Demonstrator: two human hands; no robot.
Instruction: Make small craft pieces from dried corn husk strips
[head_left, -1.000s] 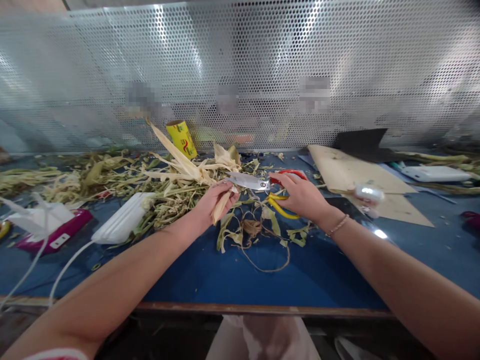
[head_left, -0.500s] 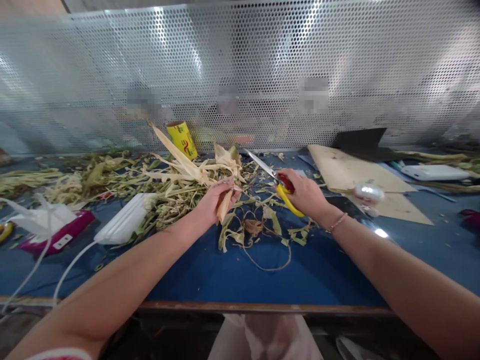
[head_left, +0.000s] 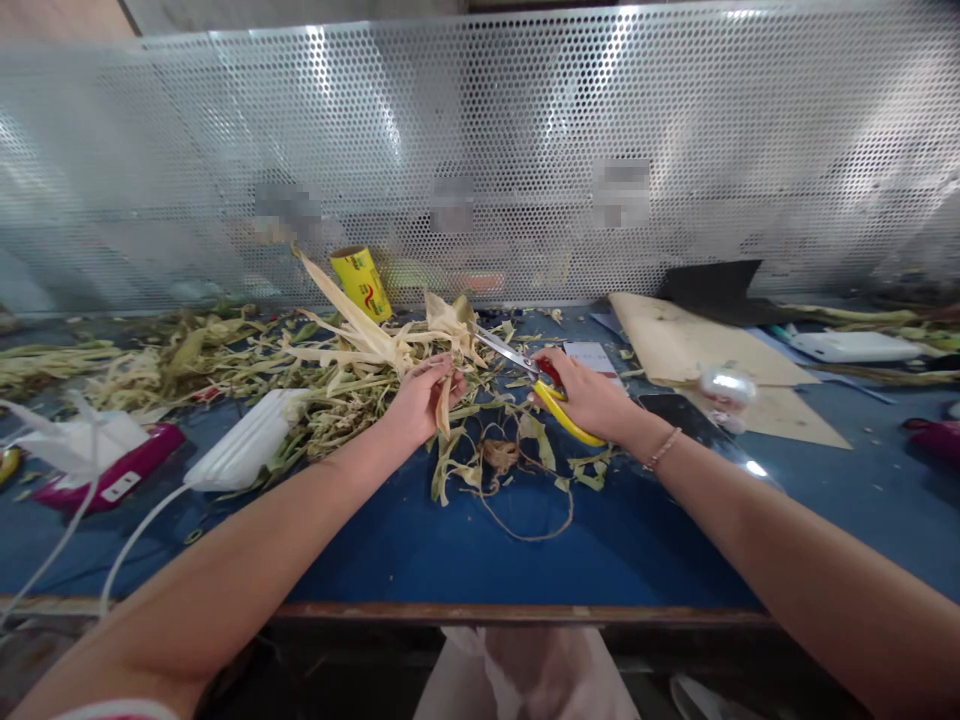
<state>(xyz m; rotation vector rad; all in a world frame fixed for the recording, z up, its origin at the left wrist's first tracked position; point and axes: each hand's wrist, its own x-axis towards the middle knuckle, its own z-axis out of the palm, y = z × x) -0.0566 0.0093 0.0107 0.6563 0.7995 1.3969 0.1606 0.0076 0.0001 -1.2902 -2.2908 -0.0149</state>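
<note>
My left hand point(head_left: 418, 400) is closed round a bunch of dry corn husks point(head_left: 375, 345), whose pale leaves fan out up and to the left over the blue table point(head_left: 465, 545). My right hand point(head_left: 589, 395) grips scissors point(head_left: 536, 380) with one red and one yellow handle. Their blades point left toward the husks and lie close together, a short way from my left hand. Cut husk scraps and a loop of brown string point(head_left: 517, 480) lie just below both hands.
A heap of husk waste point(head_left: 187, 355) covers the table's back left. A yellow roll point(head_left: 362, 280) stands against the perforated metal screen point(head_left: 480, 150). A white box point(head_left: 247, 440), a pink item point(head_left: 112, 475) and white cables sit at left; cardboard point(head_left: 697, 345) lies at right.
The scissors swung up and away from the husks, then came back down toward them. My left hand kept its hold and shifted slightly left and up.
</note>
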